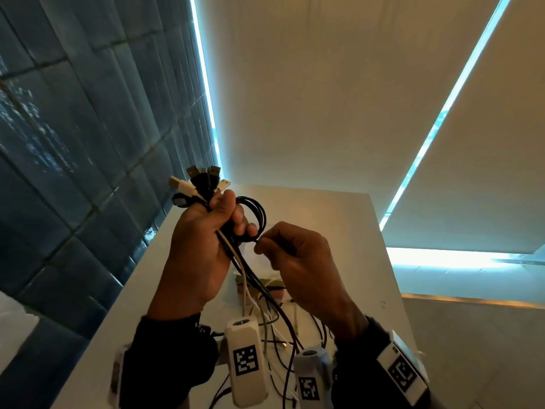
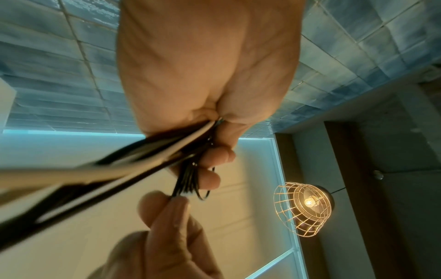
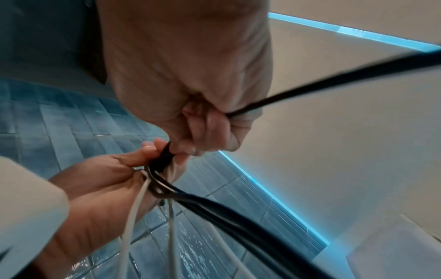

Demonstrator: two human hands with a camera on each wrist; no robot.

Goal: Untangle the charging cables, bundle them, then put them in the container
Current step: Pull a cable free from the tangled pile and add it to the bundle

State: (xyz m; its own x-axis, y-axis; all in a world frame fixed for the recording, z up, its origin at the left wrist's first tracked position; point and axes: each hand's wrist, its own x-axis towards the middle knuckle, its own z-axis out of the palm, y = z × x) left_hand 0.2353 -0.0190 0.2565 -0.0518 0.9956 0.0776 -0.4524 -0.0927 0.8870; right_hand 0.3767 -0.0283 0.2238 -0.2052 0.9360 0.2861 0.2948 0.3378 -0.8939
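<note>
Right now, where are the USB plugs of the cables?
In the head view, the USB plugs stick up out of the top of the left hand, left of centre, raised above the white table and close to the blue tiled wall.

The right hand (image 3: 190, 79) pinches one black cable (image 3: 334, 83), which runs off to the right. Below, the left hand (image 3: 100, 181) grips the bundle of black and white cables (image 3: 164, 188).

The left hand (image 1: 203, 249) grips the cables (image 1: 236, 255); their plugs (image 1: 200, 183) fan out above it. A loop (image 1: 255, 215) lies between both hands — the right hand (image 1: 303, 267) pinches it. Loose cable ends trail below onto the table (image 1: 339, 219).
</note>
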